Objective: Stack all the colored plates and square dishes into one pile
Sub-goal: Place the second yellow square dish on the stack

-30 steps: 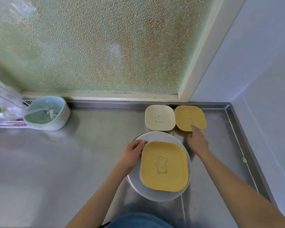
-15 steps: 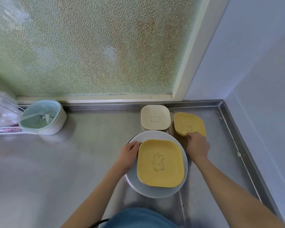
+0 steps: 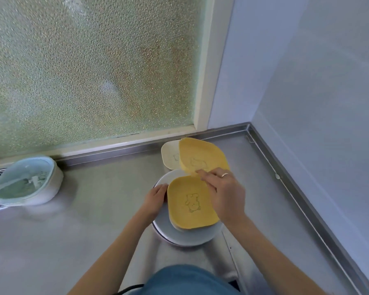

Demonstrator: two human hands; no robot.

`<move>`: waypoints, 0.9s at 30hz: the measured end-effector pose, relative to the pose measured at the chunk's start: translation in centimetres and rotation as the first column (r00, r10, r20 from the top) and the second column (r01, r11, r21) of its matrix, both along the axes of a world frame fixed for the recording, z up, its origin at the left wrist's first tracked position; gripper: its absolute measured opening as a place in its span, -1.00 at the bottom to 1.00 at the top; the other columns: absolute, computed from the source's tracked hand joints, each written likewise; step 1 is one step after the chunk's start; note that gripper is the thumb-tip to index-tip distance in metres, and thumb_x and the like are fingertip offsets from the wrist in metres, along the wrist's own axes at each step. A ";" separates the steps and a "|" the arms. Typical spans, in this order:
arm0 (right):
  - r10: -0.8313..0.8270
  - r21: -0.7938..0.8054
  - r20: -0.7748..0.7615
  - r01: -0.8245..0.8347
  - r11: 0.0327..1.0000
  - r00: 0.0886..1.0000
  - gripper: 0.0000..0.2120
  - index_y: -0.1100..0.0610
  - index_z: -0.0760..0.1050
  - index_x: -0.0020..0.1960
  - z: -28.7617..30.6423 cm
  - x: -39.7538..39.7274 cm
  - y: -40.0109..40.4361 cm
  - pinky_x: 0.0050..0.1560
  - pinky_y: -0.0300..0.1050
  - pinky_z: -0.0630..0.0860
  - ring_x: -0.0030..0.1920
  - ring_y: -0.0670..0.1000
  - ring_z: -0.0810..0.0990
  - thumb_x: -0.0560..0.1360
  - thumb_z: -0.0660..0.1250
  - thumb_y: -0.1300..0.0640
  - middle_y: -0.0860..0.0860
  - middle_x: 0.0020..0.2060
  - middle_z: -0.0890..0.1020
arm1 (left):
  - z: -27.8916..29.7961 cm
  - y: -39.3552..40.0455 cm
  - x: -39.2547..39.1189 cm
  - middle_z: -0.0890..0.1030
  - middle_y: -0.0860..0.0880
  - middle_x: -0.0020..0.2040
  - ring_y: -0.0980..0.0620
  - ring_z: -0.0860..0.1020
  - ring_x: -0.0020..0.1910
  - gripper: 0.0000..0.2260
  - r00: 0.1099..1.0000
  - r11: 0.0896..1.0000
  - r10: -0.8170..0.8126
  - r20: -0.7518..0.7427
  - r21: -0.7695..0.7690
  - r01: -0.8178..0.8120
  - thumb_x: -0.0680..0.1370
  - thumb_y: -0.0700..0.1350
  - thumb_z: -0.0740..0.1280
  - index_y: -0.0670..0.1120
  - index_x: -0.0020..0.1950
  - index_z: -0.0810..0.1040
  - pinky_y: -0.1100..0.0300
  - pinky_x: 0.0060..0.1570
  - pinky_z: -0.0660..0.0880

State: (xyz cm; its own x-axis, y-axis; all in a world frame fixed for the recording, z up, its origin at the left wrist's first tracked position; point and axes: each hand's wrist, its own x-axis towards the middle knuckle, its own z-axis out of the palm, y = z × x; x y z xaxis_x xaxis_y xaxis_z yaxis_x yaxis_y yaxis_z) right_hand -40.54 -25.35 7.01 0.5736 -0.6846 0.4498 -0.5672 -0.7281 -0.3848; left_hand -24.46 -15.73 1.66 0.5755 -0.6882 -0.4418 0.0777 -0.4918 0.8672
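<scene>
a: right hand (image 3: 225,194)?
b: pinching the near edge of a small yellow square dish (image 3: 201,157), holding it tilted above the pile.

a: left hand (image 3: 156,199)?
b: fingers curling against the rim of the round pale grey plate (image 3: 179,236), which is carrying a larger yellow square dish (image 3: 191,206).

a: beyond?
b: a cream square dish (image 3: 169,155) is sitting on the steel counter (image 3: 94,209), partly hidden.

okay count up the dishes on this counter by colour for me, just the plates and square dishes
Yellow square dishes: 2, one on the pile, one lifted and tilted in the right hand
Cream square dish: 1, at the back
Grey round plate: 1, bottom of the pile
Total: 4
</scene>
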 end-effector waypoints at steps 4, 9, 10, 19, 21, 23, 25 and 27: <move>0.134 -0.119 -0.100 -0.145 0.982 0.986 -0.63 -0.08 0.65 0.00 -2.0 -1.6 3.6 -0.57 -0.25 0.41 -0.33 0.02 0.54 0.27 0.49 0.25 -0.07 -0.30 0.60 | 0.1 0.3 -0.1 0.63 -0.15 -0.05 -0.08 0.55 -0.03 -0.69 0.999 1.000 0.008 -0.045 -0.021 -0.009 0.62 -0.05 0.09 -0.12 -0.07 0.60 -0.03 0.16 0.47; 0.250 -0.113 -0.235 -0.282 0.953 0.939 -0.60 -0.06 0.66 0.00 -4.0 -4.0 5.2 -0.50 -0.24 0.50 -0.29 -0.01 0.59 0.19 0.60 0.15 -0.05 -0.23 0.66 | 0.0 0.8 -0.2 0.62 -0.08 0.10 -0.04 0.54 0.12 -0.61 1.000 1.000 -0.018 -0.020 -0.001 0.018 0.62 0.10 0.03 -0.02 0.12 0.59 0.00 0.26 0.44; 0.260 -0.106 -0.238 -0.291 0.951 0.936 -0.60 -0.06 0.66 0.00 -4.2 -4.4 5.3 -0.50 -0.24 0.50 -0.29 -0.01 0.59 0.20 0.60 0.16 -0.06 -0.23 0.66 | -0.1 0.9 -0.2 0.61 -0.08 0.13 -0.04 0.54 0.15 -0.58 1.000 1.000 -0.020 -0.022 0.010 0.021 0.60 0.15 0.02 -0.01 0.17 0.58 -0.02 0.28 0.42; 0.162 0.021 -0.124 -0.161 0.987 0.979 -0.68 -0.15 0.59 0.11 -3.6 -4.7 4.4 -0.36 -0.35 0.43 -0.16 -0.13 0.56 0.53 0.14 -0.20 -0.17 -0.11 0.63 | 0.0 0.4 -0.9 0.62 -0.14 -0.04 -0.16 0.56 0.00 -0.57 0.950 0.999 -0.019 0.313 -0.035 0.032 0.62 0.07 -0.01 -0.16 0.01 0.55 0.00 0.04 0.49; 0.031 0.056 -0.079 -0.026 0.998 0.996 -0.59 -0.10 0.53 0.22 -2.6 -3.8 3.6 -0.20 -0.27 0.47 -0.03 -0.08 0.56 0.56 0.03 -0.21 -0.11 0.05 0.61 | 0.7 0.0 -0.9 0.59 -0.11 -0.03 -0.13 0.53 0.00 -0.64 0.923 0.996 -0.057 0.381 -0.043 0.079 0.64 0.01 0.00 -0.15 0.08 0.52 0.10 -0.05 0.40; -0.048 0.196 -0.123 0.072 0.978 0.991 -0.50 -0.04 0.35 0.39 -2.5 -2.8 2.5 0.13 -0.06 0.46 0.23 0.03 0.48 0.55 -0.03 -0.19 -0.03 0.32 0.47 | 0.9 -0.5 -1.1 0.57 -0.09 0.11 -0.10 0.51 0.11 -0.66 0.903 0.991 -0.103 0.416 -0.035 0.129 0.64 0.01 0.01 -0.11 0.25 0.45 0.14 0.00 0.36; -0.035 0.397 -0.223 0.123 0.910 0.974 -0.42 0.01 0.12 0.50 -3.2 -1.9 1.6 0.37 0.03 0.26 0.43 0.03 0.27 0.55 -0.08 -0.20 -0.01 0.49 0.22 | 0.5 -0.6 -1.2 0.53 -0.06 0.26 -0.07 0.48 0.25 -0.64 0.885 0.985 -0.146 0.442 -0.021 0.173 0.64 0.01 0.03 -0.06 0.37 0.39 0.09 0.18 0.40; 0.013 0.516 -0.291 0.146 0.844 0.957 -0.42 0.03 -0.05 0.54 -4.2 -1.3 1.3 0.41 0.01 0.21 0.46 0.03 0.22 0.59 -0.06 -0.16 -0.04 0.53 0.06 | 0.0 -0.5 -1.4 0.51 -0.05 0.32 -0.06 0.44 0.32 -0.65 0.877 0.982 -0.168 0.451 0.000 0.188 0.64 -0.02 0.03 -0.05 0.37 0.41 0.03 0.32 0.36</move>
State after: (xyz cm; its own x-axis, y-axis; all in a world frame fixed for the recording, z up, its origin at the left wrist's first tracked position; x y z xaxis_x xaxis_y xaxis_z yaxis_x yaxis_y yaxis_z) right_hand -41.85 -24.03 2.86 0.5623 -0.8117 -0.1584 -0.7460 -0.4152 -0.5206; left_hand -25.84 -16.27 1.64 0.5709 -0.8098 -0.1349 -0.4082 -0.4226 0.8092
